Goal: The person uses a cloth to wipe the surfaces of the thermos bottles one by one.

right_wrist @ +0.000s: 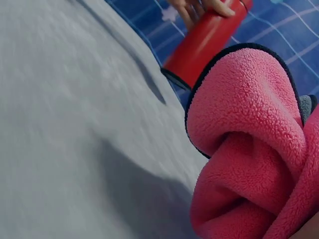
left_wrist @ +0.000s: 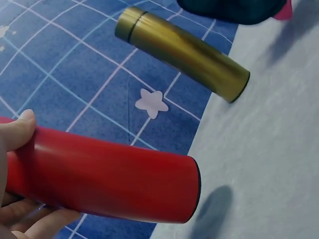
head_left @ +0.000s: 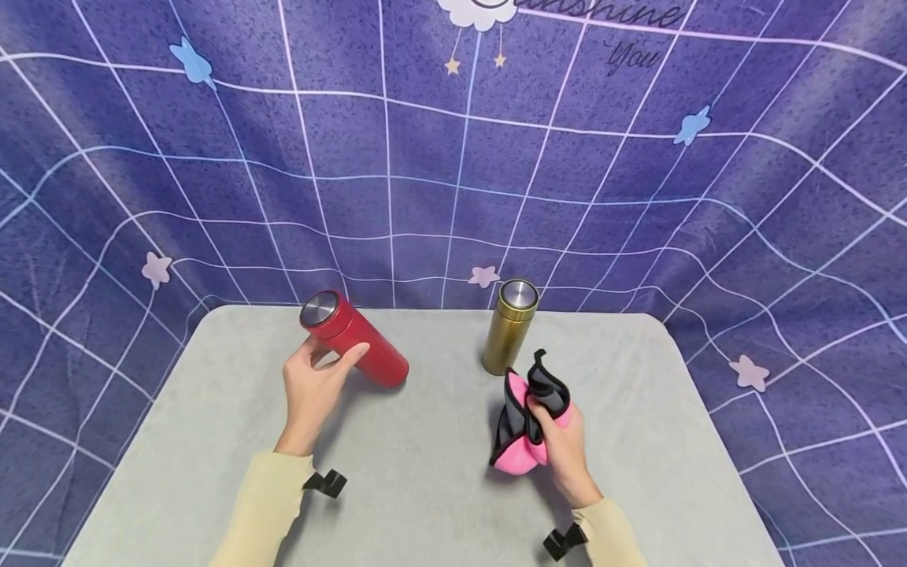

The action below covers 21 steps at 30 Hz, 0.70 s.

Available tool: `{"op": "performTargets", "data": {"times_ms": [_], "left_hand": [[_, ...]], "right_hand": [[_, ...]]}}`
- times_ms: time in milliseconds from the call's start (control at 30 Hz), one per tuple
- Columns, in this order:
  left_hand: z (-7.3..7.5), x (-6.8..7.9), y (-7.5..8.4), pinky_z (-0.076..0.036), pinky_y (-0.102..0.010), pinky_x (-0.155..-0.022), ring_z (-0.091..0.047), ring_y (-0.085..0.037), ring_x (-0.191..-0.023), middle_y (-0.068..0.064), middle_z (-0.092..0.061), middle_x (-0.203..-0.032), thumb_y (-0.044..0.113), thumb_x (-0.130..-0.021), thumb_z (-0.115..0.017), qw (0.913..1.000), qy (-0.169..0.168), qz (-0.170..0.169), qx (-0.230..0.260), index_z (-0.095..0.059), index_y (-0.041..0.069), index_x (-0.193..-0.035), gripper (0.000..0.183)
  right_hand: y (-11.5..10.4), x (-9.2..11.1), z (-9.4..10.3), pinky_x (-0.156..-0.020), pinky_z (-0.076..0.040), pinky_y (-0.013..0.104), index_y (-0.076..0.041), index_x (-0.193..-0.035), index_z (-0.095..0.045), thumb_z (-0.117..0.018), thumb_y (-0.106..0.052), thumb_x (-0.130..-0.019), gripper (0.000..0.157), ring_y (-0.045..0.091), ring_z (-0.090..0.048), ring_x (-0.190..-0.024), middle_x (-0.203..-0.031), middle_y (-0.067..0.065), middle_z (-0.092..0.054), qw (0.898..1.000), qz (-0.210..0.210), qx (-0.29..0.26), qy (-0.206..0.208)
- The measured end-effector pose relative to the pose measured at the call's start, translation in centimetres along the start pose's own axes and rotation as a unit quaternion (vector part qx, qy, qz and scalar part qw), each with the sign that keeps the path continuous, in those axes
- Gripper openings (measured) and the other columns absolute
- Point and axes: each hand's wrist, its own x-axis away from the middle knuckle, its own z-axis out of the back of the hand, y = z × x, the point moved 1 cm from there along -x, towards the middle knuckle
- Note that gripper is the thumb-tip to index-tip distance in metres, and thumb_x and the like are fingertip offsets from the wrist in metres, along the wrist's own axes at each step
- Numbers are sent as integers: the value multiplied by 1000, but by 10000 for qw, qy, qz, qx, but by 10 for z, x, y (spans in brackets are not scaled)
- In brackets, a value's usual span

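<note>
My left hand (head_left: 312, 390) grips a red thermos flask (head_left: 368, 346) with a silver lid, thumb on one side and fingers around the other. The flask leans, its lid end up and to the left; in the left wrist view its base (left_wrist: 194, 189) is apart from the table, with a shadow beside it. A bunched pink and grey cloth (head_left: 520, 457) with black edging is in my right hand (head_left: 567, 449). Pink fleece (right_wrist: 249, 99) fills much of the right wrist view, hiding most of that hand. Behind the cloth stands a gold thermos flask (head_left: 506, 335), upright and untouched.
A pale grey table (head_left: 439, 472) lies under both hands. Purple-blue cloth (head_left: 425, 173) with a grid and star pattern rises behind the table and along both sides. Black wrist mounts (head_left: 326, 483) sit on both sleeves.
</note>
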Motion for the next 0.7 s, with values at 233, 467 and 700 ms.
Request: {"op": "performTargets", "data": {"times_ms": [233,467,700], "left_hand": [[-17,-13,-3,-61,-15,-81,-74,-16,-101,-7,-78,-110,31,-81,-98,9996,-258,-29,-144,-78,13,-125,51],[-34,-24,-3,-62,-17,-81,-76,-29,-104,-8,-79,-112,36,-77,-100,9987,-441,-119,-238,-78,15,-126,57],[-51,-31,-1,-66,-31,-84,-79,-30,-98,-10,-79,-112,35,-75,-101,9974,-585,-215,-376,-78,13,-122,56]], "right_hand": [[-5,-24,31,-91,-51,14,4,-130,-69,-76,-5,-95,36,3,-66,-97,-103,-16,-75,9993,3,265,254],[-6,-50,60,-88,-48,11,3,-129,-69,-78,-11,-94,38,-1,-63,-94,-100,-20,-70,9943,109,923,528],[-4,-67,76,-89,-47,11,0,-135,-68,-77,-13,-96,41,-1,-61,-96,-101,-22,-69,9922,82,1180,396]]}}
